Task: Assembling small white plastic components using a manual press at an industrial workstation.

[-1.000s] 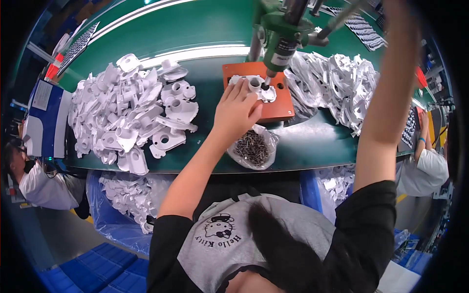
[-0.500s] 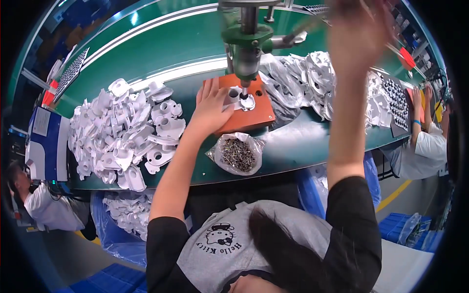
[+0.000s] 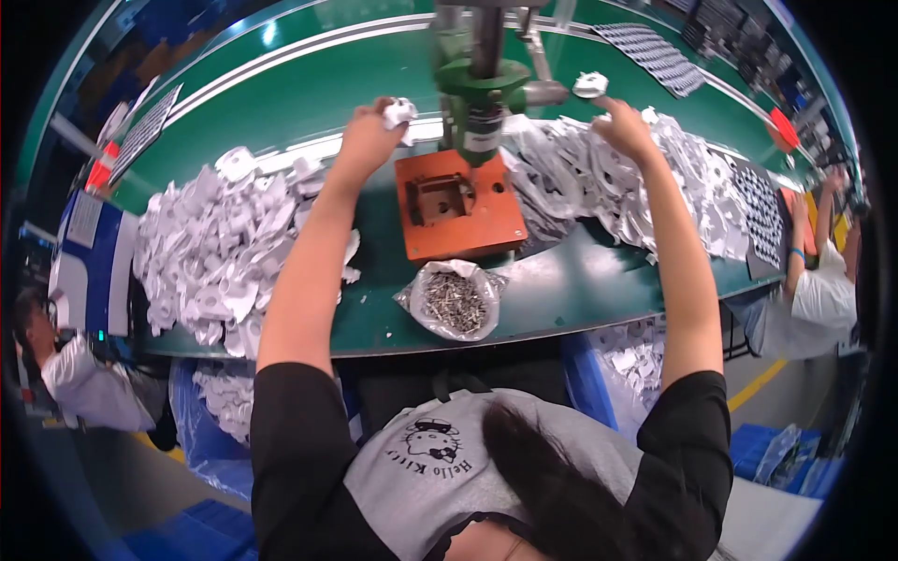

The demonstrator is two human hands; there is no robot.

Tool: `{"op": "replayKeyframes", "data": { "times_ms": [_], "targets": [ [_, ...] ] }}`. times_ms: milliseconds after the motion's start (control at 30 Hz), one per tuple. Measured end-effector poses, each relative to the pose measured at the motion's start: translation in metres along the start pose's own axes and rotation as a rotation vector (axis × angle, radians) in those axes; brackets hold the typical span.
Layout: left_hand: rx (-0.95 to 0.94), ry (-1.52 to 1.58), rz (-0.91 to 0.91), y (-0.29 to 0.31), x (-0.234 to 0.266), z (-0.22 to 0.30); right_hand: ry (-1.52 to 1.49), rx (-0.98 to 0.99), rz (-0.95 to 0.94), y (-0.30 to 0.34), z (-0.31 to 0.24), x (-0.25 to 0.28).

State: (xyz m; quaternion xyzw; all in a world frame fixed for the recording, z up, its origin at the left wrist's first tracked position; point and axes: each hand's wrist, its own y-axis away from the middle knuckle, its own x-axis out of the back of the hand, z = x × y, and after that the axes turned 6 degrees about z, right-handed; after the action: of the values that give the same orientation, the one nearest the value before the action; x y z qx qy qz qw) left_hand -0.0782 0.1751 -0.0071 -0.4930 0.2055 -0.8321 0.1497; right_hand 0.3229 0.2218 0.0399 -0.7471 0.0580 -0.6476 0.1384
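My left hand (image 3: 368,140) is raised left of the green press (image 3: 484,84), its fingers closed on a white plastic part (image 3: 400,114). My right hand (image 3: 621,129) is over the far edge of the right-hand heap of white parts (image 3: 692,178), index finger stretched out. Just beyond that fingertip is another white part (image 3: 590,85); whether they touch I cannot tell. Between my arms, under the press, stands the orange fixture block (image 3: 463,241), its dark metal nest bare. A clear plastic bag (image 3: 427,316) full of small metal screws or pins sits in front of it.
A large heap of white parts (image 3: 210,252) covers the left of the bench. Behind runs a green belt (image 3: 318,84) with a metal rail. Trays of small dark pieces (image 3: 645,58) stand far right. Blue-lined bins (image 3: 210,439) are below the bench edge. Co-workers sit on both sides.
My left hand has left the orange block and moved up and left with a white part. My right hand has come down from the press lever area to the right heap.
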Motion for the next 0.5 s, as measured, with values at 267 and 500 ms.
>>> {"op": "replayKeyframes", "data": {
  "times_ms": [267,500],
  "targets": [
    [-0.019,-0.301,-0.595,0.085,0.101,0.025,0.166,0.061,-0.173,-0.007,0.035,-0.007],
    [-0.353,-0.617,-0.388,0.177,0.106,-0.008,-0.262,0.039,0.179,-0.016,0.052,-0.011]
  ]
}}
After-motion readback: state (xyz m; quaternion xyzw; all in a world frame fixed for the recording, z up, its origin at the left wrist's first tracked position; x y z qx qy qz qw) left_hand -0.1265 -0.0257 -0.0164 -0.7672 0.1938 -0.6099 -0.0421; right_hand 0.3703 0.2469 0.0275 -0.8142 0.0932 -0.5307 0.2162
